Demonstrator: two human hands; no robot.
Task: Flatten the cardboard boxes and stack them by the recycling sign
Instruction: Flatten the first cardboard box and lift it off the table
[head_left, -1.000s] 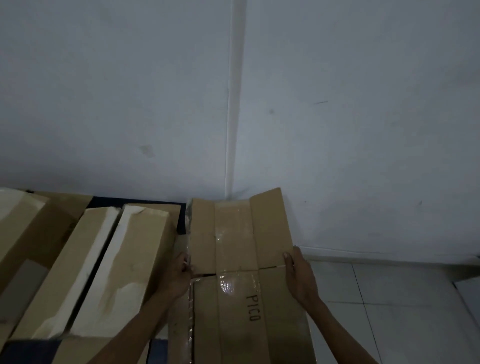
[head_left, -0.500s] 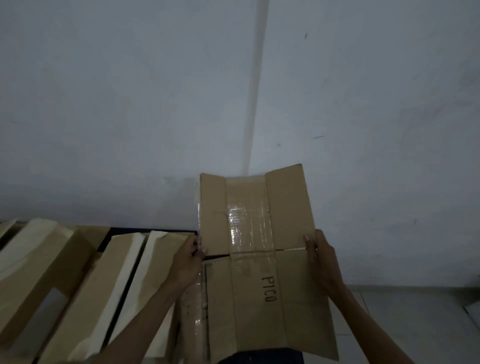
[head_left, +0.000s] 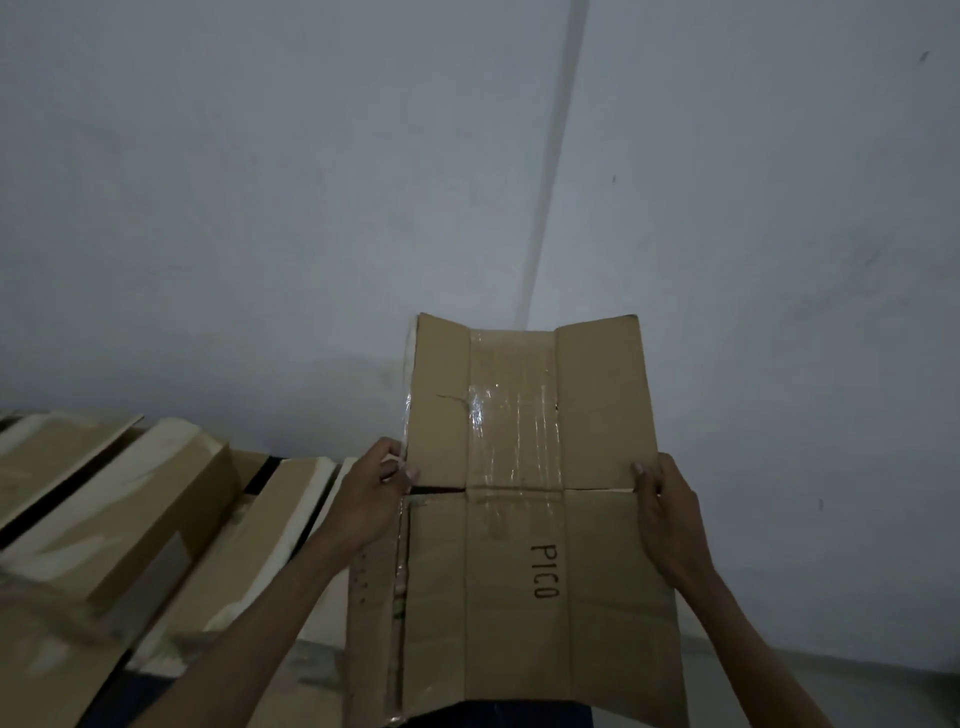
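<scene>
Head view showed one flattened box (head_left: 524, 499), marked PICO, held upright before the wall (head_left: 260, 208). Left hand (head_left: 371, 499) pinched its left edge and right hand (head_left: 670, 519) gripped the right edge, hands well apart. Judged: this box was flattened but not yet stacked. Count: one box in hand, roughly three or four other cardboard boxes (head_left: 119, 519) lying at left, unclear if flattened. No recycling sign was visible.

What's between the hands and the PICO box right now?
Nothing visible. The left hand grips the box at its left edge, the right hand at its right edge, both at the flap crease. No recycling sign shows.
</scene>
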